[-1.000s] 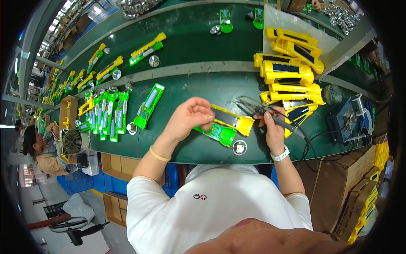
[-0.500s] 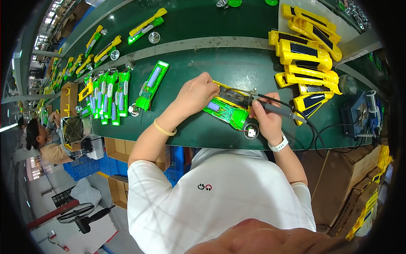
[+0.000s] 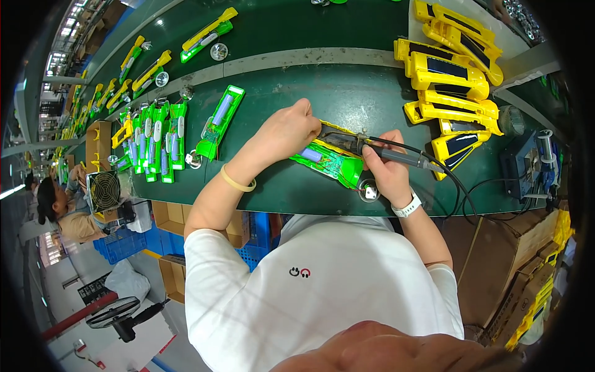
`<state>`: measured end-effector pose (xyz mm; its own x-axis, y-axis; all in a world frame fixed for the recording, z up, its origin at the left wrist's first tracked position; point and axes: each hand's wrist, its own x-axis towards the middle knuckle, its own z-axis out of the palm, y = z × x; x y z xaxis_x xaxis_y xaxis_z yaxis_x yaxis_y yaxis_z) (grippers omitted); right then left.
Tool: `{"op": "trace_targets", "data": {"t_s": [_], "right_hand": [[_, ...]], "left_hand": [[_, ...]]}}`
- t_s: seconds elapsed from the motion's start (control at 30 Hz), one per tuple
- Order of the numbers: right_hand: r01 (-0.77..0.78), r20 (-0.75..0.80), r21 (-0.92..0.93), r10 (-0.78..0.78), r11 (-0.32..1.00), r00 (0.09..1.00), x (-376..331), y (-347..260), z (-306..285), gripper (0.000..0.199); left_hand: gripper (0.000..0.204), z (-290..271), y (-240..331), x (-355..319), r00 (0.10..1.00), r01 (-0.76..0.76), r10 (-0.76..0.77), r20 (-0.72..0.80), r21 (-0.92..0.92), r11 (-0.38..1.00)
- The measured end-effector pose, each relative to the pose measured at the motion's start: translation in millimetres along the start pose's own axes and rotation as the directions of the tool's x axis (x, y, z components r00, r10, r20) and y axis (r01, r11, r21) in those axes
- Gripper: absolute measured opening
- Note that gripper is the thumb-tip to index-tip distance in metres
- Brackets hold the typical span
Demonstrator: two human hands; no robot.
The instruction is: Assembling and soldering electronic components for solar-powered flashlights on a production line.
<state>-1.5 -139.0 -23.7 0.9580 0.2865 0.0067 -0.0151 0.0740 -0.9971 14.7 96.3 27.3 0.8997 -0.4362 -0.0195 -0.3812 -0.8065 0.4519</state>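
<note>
My left hand [image 3: 286, 131] is closed in a pinch at the left end of a yellow shell [image 3: 330, 126]; whatever its fingertips grip is hidden. In my right hand [image 3: 389, 175] is a dark soldering iron [image 3: 401, 157], its front end lying over the yellow shell and pointing toward my left fingers. Just below the shell lies an open green lamp housing [image 3: 350, 172] with a circuit board and a lilac battery cell [image 3: 311, 155]. A round clear reflector [image 3: 369, 191] sits at the housing's right end, beside my right wrist.
Yellow shells with dark panels [image 3: 449, 68] are piled at the right, near a blue soldering station [image 3: 517, 167]. Several green housings [image 3: 149, 139] stand in a row at the left; another housing [image 3: 220, 124] lies closer. Beyond a grey rail [image 3: 279, 59] are more lamps. A person [image 3: 68, 211] sits far left.
The view has shifted a little. The iron's front end has moved slightly left along the yellow shell, with my right hand following. My left hand keeps its pinch at the shell's end.
</note>
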Motion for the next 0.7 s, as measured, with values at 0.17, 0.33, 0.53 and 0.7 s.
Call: {"op": "trace_targets", "data": {"t_s": [0.17, 0.33, 0.53, 0.7], "right_hand": [[-0.039, -0.017, 0.05, 0.04, 0.998, 0.999, -0.1, -11.9, 4.5, 0.021], [0.02, -0.092, 0.129, -0.008, 0.991, 0.996, -14.1, -20.7, -11.7, 0.021], [0.28, -0.51, 0.304, -0.092, 0.911, 0.855, -27.9, -33.6, -54.9, 0.018], [0.45, -0.659, 0.155, -0.247, 0.879, 0.711, -43.5, -41.4, -105.8, 0.015]], "left_hand": [[0.005, -0.8, 2.9, 3.6, 1.0, 0.011, -0.012, 0.024, 0.025, 1.0], [0.005, 0.5, 2.3, 4.6, 1.0, 0.0, -0.001, 0.027, 0.048, 0.999], [0.005, -2.8, 1.2, 6.1, 0.998, -0.043, 0.039, 0.05, 0.074, 0.996], [0.006, -7.9, 2.1, 7.6, 0.994, -0.046, 0.039, 0.105, 0.064, 0.997]]}}
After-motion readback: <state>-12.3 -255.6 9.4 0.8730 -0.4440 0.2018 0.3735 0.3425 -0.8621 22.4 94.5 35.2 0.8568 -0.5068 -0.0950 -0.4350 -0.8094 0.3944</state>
